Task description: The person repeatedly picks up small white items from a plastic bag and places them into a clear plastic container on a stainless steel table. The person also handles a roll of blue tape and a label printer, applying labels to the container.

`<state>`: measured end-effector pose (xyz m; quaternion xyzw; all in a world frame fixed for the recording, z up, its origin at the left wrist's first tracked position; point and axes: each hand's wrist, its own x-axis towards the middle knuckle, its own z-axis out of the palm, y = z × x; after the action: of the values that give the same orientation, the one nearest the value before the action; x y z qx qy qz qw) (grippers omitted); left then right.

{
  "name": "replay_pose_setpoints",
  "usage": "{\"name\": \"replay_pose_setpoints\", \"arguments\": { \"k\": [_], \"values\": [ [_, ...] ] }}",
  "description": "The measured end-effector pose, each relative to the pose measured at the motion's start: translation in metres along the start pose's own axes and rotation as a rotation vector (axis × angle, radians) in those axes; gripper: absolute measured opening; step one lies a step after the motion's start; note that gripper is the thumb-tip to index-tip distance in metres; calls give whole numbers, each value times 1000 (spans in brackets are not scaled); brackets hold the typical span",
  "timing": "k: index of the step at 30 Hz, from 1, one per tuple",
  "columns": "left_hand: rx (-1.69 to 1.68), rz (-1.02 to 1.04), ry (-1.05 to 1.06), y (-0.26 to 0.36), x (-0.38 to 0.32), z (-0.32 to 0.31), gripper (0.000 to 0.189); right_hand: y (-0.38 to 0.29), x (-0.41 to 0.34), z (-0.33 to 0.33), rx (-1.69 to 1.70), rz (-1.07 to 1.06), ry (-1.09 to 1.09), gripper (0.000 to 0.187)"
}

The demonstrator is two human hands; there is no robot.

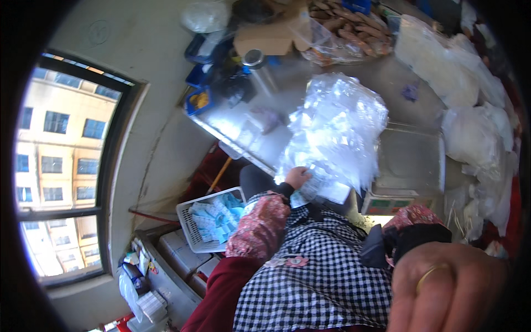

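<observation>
My left hand (298, 177) grips a printed, bluish plastic sheet or bag (306, 191) at the table's near edge. Just beyond it lies a large heap of clear plastic bags (338, 124), shiny and loosely piled. My right hand (448, 282) is raised close to the camera at the lower right, with a ring on one finger. Its fingertips run out of the picture, so whether it holds anything is hidden. A checked apron (315, 274) covers my lap between the two arms.
On the metal table (290, 79) stand a scale (408, 159) and a clear flask (261, 70). Brown root vegetables (352, 27) lie at the back, with filled plastic bags (473, 133) along the right. A white basket (211, 218) of blue packets is by my left arm.
</observation>
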<state>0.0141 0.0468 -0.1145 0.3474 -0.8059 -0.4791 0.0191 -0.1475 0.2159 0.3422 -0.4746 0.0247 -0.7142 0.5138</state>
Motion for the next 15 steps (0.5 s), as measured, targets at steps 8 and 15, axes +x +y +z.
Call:
{"name": "replay_pose_setpoints", "arguments": {
  "k": [8, 15],
  "values": [
    [104, 88, 113, -32, 5, 19, 21, 10, 0, -3, 32, 35, -138, 23],
    [77, 2, 42, -25, 6, 18, 25, 25, 9, -5, 15, 68, -205, 28]
  ]
}}
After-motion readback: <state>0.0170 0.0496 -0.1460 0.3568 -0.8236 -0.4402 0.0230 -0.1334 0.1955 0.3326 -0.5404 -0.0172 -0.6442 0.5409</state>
